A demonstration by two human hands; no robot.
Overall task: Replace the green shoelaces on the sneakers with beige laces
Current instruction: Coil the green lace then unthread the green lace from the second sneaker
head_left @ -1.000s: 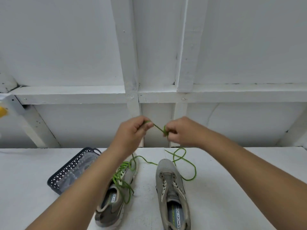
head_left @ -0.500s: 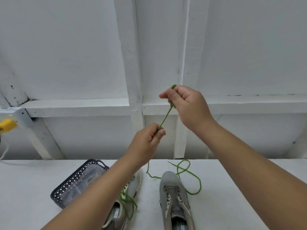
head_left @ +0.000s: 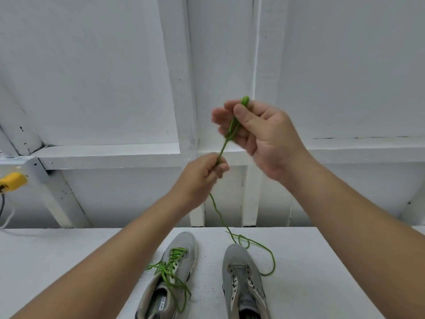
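**Loose lace held between both hands**

Bottom edge crops both grey mesh sneakers: left sneaker (head_left: 169,276) laced green, right sneaker (head_left: 245,280) unlaced. Loose green shoelace (head_left: 257,244) trails off the white tabletop (head_left: 322,272) into the left hand (head_left: 202,174), pinched, up to the right hand (head_left: 259,134), fingers partly spread, thumb pinning the folded end. Yellow object (head_left: 12,181), centre-left, cropped.
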